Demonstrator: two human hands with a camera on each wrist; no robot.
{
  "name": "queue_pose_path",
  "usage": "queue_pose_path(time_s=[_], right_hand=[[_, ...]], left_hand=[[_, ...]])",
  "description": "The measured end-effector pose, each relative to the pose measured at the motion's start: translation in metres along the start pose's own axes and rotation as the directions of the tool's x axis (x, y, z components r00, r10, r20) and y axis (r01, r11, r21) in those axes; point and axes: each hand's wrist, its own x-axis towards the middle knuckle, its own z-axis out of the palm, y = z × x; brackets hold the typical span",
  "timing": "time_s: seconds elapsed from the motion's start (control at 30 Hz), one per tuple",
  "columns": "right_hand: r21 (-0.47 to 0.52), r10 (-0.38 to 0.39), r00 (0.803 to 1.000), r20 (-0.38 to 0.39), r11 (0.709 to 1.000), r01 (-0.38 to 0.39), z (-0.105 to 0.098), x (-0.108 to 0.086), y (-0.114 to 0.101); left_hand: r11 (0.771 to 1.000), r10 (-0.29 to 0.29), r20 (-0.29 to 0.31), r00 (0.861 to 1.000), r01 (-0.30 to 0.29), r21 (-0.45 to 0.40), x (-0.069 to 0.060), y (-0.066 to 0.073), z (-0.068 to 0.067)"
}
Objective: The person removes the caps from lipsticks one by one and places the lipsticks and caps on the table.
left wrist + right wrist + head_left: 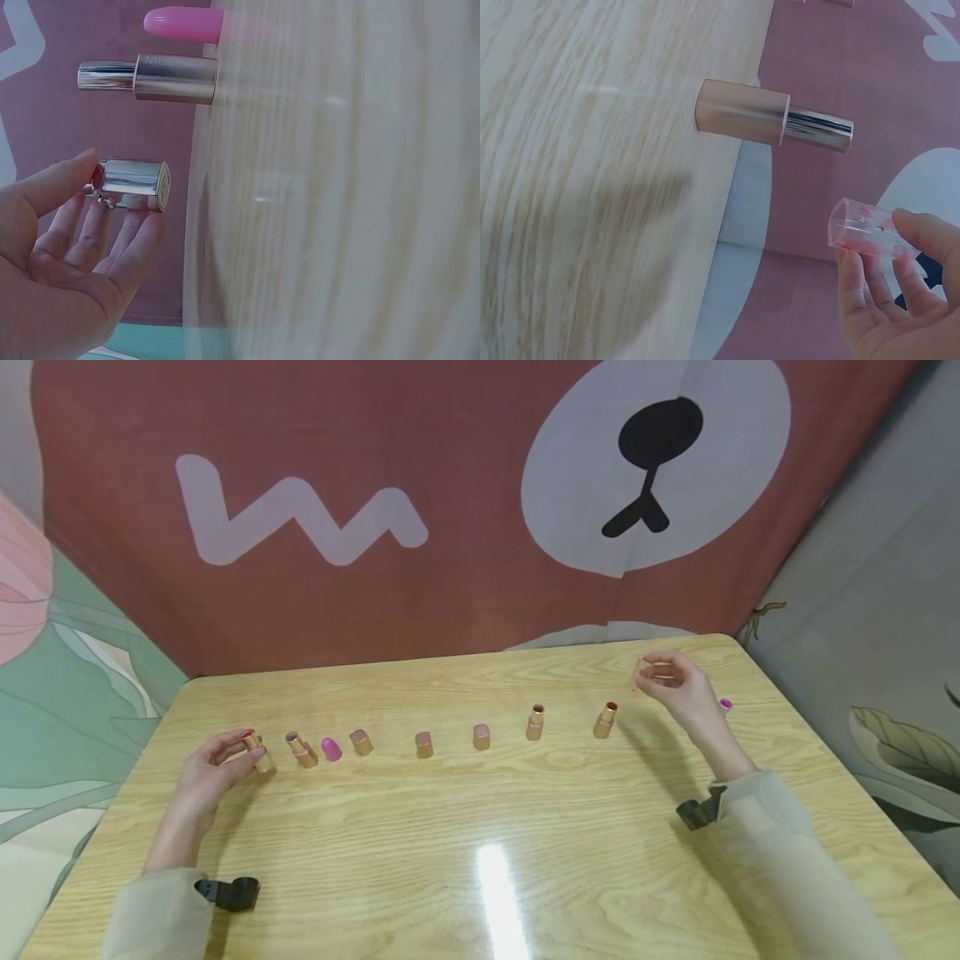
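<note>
At the left of the table, my left hand (206, 777) pinches a shiny gold lipstick tube (258, 753) between thumb and fingers. In the left wrist view this tube (135, 178) appears just off the tabletop. Beside it stand an uncapped gold lipstick tube (172, 77) and a bright pink rounded piece (184, 24). Over the table's back right, my right hand (678, 689) holds a clear, pink-tinged cap (870, 229) by its upper end, raised above the surface. Nearest to that hand is an upright gold lipstick tube (742, 112), apart from the cap.
Three short, square-topped gold pieces (424, 744) stand mid-row. Another uncapped lipstick tube (535, 723) is to their right. A magenta-topped item (725, 705) is partly hidden behind my right wrist. The wooden table (360, 852) meets a printed cloth (465, 593) at the back.
</note>
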Motion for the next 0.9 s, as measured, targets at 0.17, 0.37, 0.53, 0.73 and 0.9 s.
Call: queue_pose_path(time_s=[0.17,0.37,0.53,0.73,0.9], right_hand=[[-0.022,0.006,1.0,0.022,1.0,-0.006,-0.002,0.001,0.004],[-0.03,0.023,0.996,0.082,0.999,-0.021,-0.004,0.003,0.009],[-0.055,0.05,0.989,0.141,0.998,-0.043,-0.003,0.004,0.012],[-0.057,0.099,0.98,0.173,0.994,-0.091,-0.003,0.004,0.018],[-0.049,0.11,0.974,0.199,0.994,-0.102,-0.003,0.007,0.026]], left_hand=[[1.0,0.014,0.014,1.0,-0.014,0.005,-0.002,-0.001,0.0],[0.999,0.033,0.045,0.998,-0.033,0.007,0.0,-0.005,-0.002],[0.993,0.039,0.067,0.997,-0.046,0.107,0.001,-0.006,-0.003],[0.985,0.042,0.071,0.997,-0.054,0.162,0.002,-0.005,-0.002],[0.99,0.044,0.075,0.996,-0.054,0.13,0.003,-0.006,-0.003]])
